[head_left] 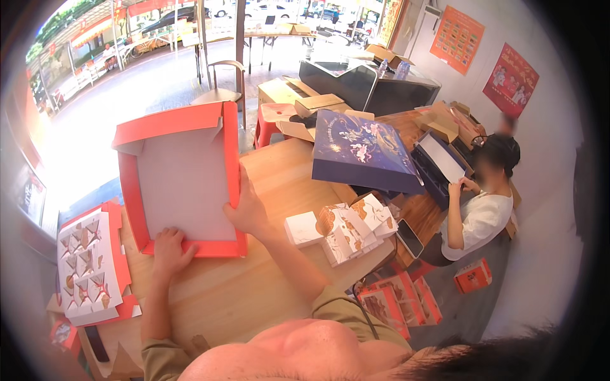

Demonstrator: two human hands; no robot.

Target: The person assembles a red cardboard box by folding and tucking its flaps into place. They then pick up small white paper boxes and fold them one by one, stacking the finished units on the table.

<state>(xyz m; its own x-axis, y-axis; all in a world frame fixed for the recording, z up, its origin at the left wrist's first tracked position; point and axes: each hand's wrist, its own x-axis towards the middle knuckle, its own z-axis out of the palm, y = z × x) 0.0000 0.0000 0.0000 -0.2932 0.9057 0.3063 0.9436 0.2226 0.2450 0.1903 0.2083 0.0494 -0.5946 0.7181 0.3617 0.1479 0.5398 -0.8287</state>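
An open, shallow red cardboard box [184,184] with a pale grey inside stands tilted up over the table, its far wall partly folded and loose at the corner. My right hand [248,206] grips its right wall, thumb over the inner side and the other fingers outside. At the near wall, my left hand [170,255] is closed over the edge, fingertips inside the box. To its left lies a flat white and red carton piece [92,267] with several cut-out flaps. A dark blue decorated box [362,152] sits right of my right hand.
Small white and brown patterned boxes [346,232] cluster on the wooden table [279,171], beside a phone [410,239]. At the right a co-worker [486,203] handles a dark box [438,168]. A red stool [270,122] and opened cartons [298,98] stand beyond the table.
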